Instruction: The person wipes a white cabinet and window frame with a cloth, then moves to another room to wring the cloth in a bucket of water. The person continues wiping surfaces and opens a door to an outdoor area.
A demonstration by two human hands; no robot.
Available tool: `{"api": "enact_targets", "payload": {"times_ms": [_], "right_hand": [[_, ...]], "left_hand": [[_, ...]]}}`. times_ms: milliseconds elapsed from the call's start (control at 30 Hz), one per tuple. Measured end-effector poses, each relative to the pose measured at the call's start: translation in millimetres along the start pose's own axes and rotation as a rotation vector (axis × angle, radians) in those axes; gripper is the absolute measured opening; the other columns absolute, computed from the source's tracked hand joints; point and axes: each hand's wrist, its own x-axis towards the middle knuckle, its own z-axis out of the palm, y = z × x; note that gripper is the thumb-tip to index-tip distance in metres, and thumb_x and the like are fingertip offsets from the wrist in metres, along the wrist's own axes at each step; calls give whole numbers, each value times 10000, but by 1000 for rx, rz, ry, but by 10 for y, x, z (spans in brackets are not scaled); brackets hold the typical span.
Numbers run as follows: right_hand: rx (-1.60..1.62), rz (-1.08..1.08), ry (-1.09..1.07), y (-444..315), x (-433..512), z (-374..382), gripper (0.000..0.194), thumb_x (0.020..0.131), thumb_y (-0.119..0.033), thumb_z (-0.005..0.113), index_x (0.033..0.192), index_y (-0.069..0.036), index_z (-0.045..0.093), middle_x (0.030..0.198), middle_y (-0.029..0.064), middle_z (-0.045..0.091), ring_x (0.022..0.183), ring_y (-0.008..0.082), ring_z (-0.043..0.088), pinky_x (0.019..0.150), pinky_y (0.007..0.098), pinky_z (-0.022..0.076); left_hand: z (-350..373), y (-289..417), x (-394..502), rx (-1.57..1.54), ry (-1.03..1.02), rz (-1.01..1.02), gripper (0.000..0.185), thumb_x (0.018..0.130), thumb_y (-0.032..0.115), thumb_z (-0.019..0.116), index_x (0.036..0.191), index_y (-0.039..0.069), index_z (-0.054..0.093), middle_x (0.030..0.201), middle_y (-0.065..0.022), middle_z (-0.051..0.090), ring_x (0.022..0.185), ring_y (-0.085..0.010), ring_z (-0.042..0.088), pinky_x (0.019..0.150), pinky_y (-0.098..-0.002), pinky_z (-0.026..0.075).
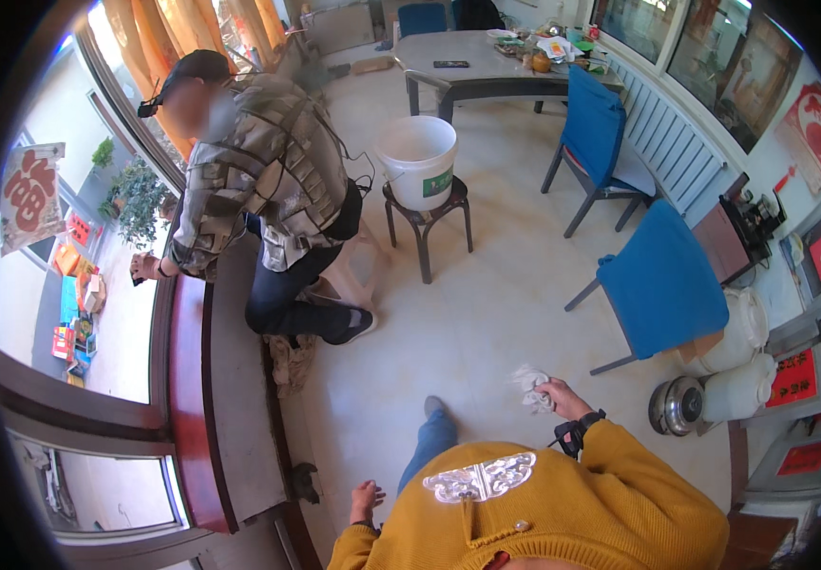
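Note:
My right hand grips a crumpled white cloth, held out in front of me above the pale tiled floor. A dark strap with a small black device circles that wrist. At my left side hangs my left hand, its fingers loosely curled and apart, with nothing visible in it. Nearest to it is the grey-topped window sill with a red-brown edge. Farther ahead, a white plastic bucket stands upright on a dark round stool.
Ahead on the left, a person leans to the open window beside a plastic stool. Blue-covered chairs line the right, near a metal kettle and white plastic containers. A cluttered table stands at the back.

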Motion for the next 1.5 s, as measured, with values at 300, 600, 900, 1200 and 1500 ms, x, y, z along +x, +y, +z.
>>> {"api": "enact_targets", "payload": {"times_ms": [300,600,900,1200,1500], "right_hand": [[257,35,174,-455,710,-126,231,808,-91,518,1015,-14,585,875,42,611,783,157,597,696,287,498],[226,-20,190,-1513,1851,-493,314,785,-121,515,1075,-6,557,870,68,604,755,186,622,622,334,532],[113,-152,128,-3598,3476,-630,361,781,-77,528,1127,24,502,948,110,614,746,190,627,638,306,536],[-79,-307,-87,-5330,4104,315,372,819,-107,564,1164,10,489,968,73,596,793,134,596,671,270,504],[-512,-242,-311,-5847,5349,1147,529,776,-64,567,1272,32,410,1134,99,547,1018,153,536,883,279,429]], "left_hand": [[-80,1939,1436,211,-34,301,322,899,251,510,1096,4,573,848,-100,644,661,-184,650,505,-267,495],[1168,4260,1708,272,-192,540,334,911,245,523,1176,42,545,955,-53,628,794,-145,632,665,-265,487],[2126,5645,1476,138,-104,687,331,908,222,538,1165,14,566,999,-99,637,821,-158,628,729,-276,489],[2315,6747,1572,90,81,938,288,908,142,543,1172,28,552,1034,-95,626,845,-137,596,749,-261,481],[2303,7703,1960,133,101,1052,356,897,77,543,1249,75,494,1197,-103,530,1008,-193,570,821,-307,481]]}}
